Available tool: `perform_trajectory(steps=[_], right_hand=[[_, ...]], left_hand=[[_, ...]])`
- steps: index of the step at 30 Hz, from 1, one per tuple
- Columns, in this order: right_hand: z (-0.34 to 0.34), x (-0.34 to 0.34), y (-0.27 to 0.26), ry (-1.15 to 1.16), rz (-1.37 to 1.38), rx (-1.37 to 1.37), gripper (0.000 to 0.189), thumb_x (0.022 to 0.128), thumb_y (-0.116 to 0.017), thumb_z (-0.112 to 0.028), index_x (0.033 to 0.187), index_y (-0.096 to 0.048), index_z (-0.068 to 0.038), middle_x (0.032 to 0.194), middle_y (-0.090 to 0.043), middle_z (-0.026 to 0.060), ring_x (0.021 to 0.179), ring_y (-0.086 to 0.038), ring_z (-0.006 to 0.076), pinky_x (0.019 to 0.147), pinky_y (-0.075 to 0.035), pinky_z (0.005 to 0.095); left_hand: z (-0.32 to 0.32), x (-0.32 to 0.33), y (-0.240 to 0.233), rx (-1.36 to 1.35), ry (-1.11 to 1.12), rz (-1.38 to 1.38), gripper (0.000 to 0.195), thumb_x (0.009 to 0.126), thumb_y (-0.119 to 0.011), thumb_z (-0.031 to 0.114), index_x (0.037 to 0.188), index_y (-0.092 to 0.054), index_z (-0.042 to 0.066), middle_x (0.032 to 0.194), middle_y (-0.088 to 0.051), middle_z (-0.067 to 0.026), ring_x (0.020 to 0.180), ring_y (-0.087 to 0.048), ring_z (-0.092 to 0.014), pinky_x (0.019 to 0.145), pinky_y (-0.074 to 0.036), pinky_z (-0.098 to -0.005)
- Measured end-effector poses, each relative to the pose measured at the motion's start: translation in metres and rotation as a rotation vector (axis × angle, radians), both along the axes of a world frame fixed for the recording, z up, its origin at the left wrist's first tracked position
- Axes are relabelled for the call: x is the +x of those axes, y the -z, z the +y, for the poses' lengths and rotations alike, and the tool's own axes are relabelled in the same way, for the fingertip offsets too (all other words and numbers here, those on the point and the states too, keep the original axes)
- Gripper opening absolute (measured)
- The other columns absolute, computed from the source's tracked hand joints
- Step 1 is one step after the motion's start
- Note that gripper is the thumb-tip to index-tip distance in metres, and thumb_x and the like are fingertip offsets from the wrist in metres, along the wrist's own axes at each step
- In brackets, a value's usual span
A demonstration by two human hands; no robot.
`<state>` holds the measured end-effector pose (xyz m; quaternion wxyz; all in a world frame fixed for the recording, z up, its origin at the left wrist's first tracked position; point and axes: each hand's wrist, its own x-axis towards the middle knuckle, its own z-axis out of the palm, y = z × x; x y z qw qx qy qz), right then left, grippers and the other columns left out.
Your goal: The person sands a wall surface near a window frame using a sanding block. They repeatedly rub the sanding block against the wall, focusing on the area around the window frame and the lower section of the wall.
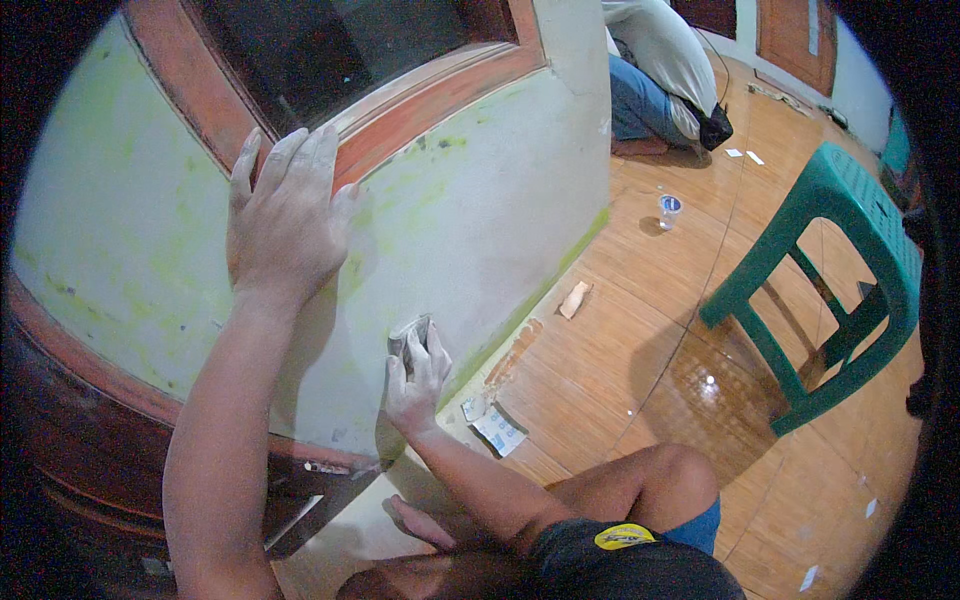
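Observation:
My left hand (289, 214), coated in pale dust, lies flat with its fingers on the corner of the reddish wooden window frame (442, 112). Lower down, my right hand (416, 382) presses a folded piece of what looks like sandpaper (405, 337) against the painted wall (480, 202). White dust covers its fingers too. Yellow-green patches show through the wall's pale surface. Dark glass (360, 52) fills the window above the left hand.
A green plastic stool (806, 390) lies tipped over on the wood-look tiles (600, 375). Printed paper scraps (499, 429) lie by the wall base. Farther off are a plastic cup (668, 212) and another person (652, 82) crouching. My bent knee (675, 480) is at lower right.

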<state>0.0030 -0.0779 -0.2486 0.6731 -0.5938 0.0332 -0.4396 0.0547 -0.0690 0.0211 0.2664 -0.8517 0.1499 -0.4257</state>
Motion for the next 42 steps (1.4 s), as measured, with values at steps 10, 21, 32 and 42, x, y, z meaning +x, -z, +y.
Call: perform_trajectory(steps=[10,21,32,42], right_hand=[[-0.127,0.172,-0.093,0.234,-0.163,-0.159,0.033,0.102,-0.069,-0.016,0.131,-0.072,-0.001,0.149,-0.059,0.0273,0.135,-0.059,0.0394,0.114,-0.036,0.0464],[-0.045,0.054,-0.024,0.044,0.009,-0.083,0.035,0.098,-0.069,-0.003,0.132,-0.069,0.003,0.131,-0.067,0.0291,0.125,-0.062,0.0428,0.109,-0.043,0.0481],[-0.107,0.13,-0.076,0.169,-0.116,-0.141,0.034,0.098,-0.072,-0.013,0.13,-0.073,-0.005,0.144,-0.064,0.0235,0.117,-0.066,0.0381,0.111,-0.04,0.0469],[-0.091,0.117,-0.072,0.099,-0.083,-0.146,0.03,0.102,-0.069,-0.016,0.123,-0.073,0.006,0.131,-0.067,0.0312,0.131,-0.061,0.0398,0.115,-0.04,0.0482]], left_hand=[[0.004,0.001,0.0,-0.001,0.026,0.02,0.068,0.092,-0.072,0.039,0.15,-0.056,0.008,0.149,-0.061,-0.0072,0.145,-0.049,-0.02,0.131,-0.019,-0.047],[-0.002,-0.007,-0.004,0.005,-0.038,0.08,0.088,0.083,-0.078,0.051,0.155,-0.05,0.008,0.153,-0.057,-0.007,0.148,-0.044,-0.019,0.133,-0.015,-0.0475],[-0.001,-0.007,-0.003,-0.03,0.029,0.063,0.085,0.083,-0.08,0.047,0.152,-0.052,0.007,0.152,-0.058,-0.0074,0.147,-0.046,-0.019,0.132,-0.017,-0.0471],[0.002,-0.002,0.0,0.052,0.014,-0.014,0.079,0.086,-0.079,0.05,0.149,-0.057,0.008,0.148,-0.061,-0.0037,0.143,-0.048,-0.017,0.131,-0.018,-0.0447]])
